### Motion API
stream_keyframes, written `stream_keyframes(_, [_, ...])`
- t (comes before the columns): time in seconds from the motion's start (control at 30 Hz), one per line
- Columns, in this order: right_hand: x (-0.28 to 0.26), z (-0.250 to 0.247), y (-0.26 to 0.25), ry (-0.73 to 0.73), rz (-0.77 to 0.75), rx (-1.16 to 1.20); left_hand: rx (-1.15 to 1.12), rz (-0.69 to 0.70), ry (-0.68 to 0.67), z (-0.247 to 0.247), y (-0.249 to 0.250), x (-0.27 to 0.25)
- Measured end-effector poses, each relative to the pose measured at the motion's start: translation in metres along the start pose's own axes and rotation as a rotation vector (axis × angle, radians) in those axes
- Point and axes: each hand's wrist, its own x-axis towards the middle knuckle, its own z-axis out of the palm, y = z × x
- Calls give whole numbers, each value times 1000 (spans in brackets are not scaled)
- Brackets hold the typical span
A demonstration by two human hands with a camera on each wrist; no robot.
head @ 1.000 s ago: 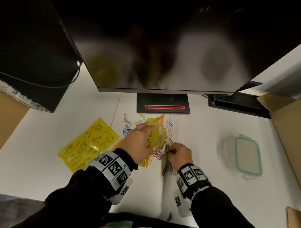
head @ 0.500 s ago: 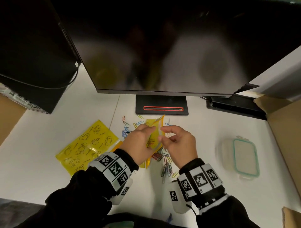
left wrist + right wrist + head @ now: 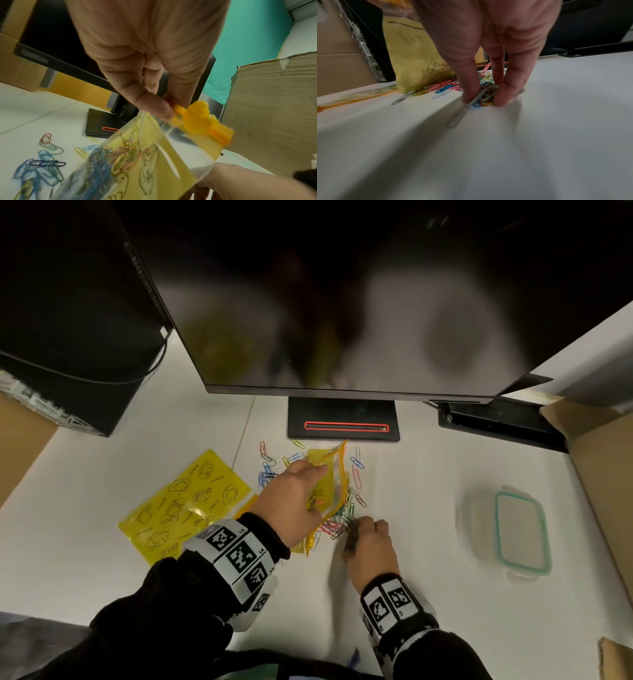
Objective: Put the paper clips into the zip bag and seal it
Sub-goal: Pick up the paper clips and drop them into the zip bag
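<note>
A yellow zip bag printed with cartoon figures stands upright on the white desk, its mouth open and several coloured clips inside. My left hand pinches its top edge by the orange slider. Loose coloured paper clips lie scattered around the bag. My right hand is down on the desk just right of the bag, thumb and fingers pinching a small bunch of clips.
A second yellow zip bag lies flat at the left. The monitor and its stand base sit right behind the clips. A lidded plastic container is at the right, cardboard boxes at both sides.
My right hand came down from the bag's mouth to the desk and closed its fingers on a bunch of clips. The left hand kept hold of the bag's top.
</note>
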Motion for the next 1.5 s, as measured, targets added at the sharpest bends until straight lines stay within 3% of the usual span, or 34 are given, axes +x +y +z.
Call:
stream_keyframes(0.37, [19, -2, -16, 39, -44, -21, 24, -10, -9, 1, 1, -1])
stream_keyframes(0.77, [24, -22, -15, -51, -79, -37, 50, -13, -12, 1, 2, 0])
stream_keyframes(0.87, [25, -25, -2, 12, -53, 120, 44, -9, -17, 2, 4, 0])
stream_keyframes(1.07, [19, -56, 16, 132, 125, 689, 53, -12, -25, 5, 4, 0])
stream_keyframes(1.17, [7, -89, -12, 148, -76, 872, 56, -12, -37, 9, 4, 2])
stream_keyframes(1.27, [4, -98, -45, 140, -265, 817, 45, 3, -29, 14, 6, 4])
stream_keyframes(1.4, [9, -79, -60, 166, -305, 568, 30, 29, 19, 15, 7, 5])
stream_keyframes(1.5, [6, -72, -55, 114, -305, 555, 15, 12, 29, 12, 6, 4])
